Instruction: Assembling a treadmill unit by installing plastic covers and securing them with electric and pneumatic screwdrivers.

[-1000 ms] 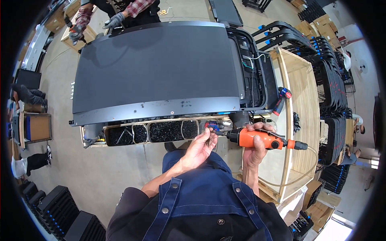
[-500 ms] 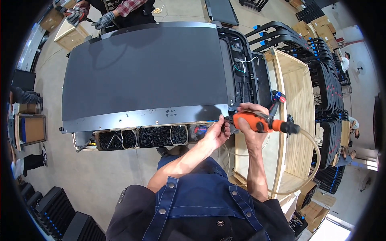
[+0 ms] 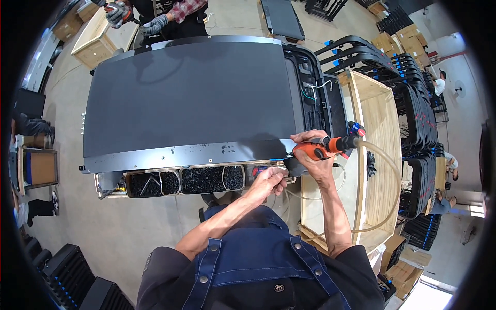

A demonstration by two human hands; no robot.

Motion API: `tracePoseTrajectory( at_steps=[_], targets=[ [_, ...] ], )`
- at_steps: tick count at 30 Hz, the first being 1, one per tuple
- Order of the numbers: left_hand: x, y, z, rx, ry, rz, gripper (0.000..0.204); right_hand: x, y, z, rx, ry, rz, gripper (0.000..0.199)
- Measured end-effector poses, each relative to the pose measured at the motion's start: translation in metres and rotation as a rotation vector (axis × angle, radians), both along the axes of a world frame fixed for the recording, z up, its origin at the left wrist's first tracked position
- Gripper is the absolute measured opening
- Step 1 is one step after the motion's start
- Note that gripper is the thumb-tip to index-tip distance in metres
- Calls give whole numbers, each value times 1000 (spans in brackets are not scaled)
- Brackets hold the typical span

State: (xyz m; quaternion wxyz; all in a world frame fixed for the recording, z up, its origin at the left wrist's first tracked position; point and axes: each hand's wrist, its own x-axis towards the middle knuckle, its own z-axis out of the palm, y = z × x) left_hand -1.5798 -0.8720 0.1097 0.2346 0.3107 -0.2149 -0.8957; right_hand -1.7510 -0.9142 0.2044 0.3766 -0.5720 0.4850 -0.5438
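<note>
Gripped an orange-and-black, cylindrical power driver in the bare right hand, palm and fingers wrapped around its body, over the near right corner of a broad, dark grey, flat panel. Pointed its front end toward the right end of the smooth, silvery-grey rail along the panel's near edge; could not tell contact there, with the tip hidden. Trailed a pale, translucent hose from its rear in a loop over an open, pale wooden crate. Held the bare left hand just below the rail, thumb and fingers drawn close together; could not tell of anything pinched between them. Had to its left a row of black, open bins with small, dark fasteners inside.
</note>
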Motion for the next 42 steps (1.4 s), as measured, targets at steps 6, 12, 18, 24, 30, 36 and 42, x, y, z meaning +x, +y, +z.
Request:
tracePoseTrajectory(
  at_steps=[6, 12, 18, 24, 30, 36, 42],
  targets=[
    [18, 3, -2, 35, 32, -33, 28, 2, 5, -3, 24, -18, -71, 39],
    [24, 10, -26, 222, 220, 163, 26, -8, 21, 13, 15, -199, -220, 45],
    [16, 15, -30, 314, 346, 280, 26, -14, 56, 23, -12, -630, -229, 51],
    [19, 17, -6, 337, 413, 312, 22, -9, 66, 13, -1, -824, -236, 51],
    [35, 25, -3, 279, 300, 398, 23, 7, 69, 0, 27, -871, -272, 50],
    [72, 16, 2, -93, -56, 453, 29, 72, 65, 3, 40, -762, -465, 52],
    [125, -10, -13, 397, 354, 465, 31, 155, 42, 4, -96, -462, -250, 47]
  ],
)
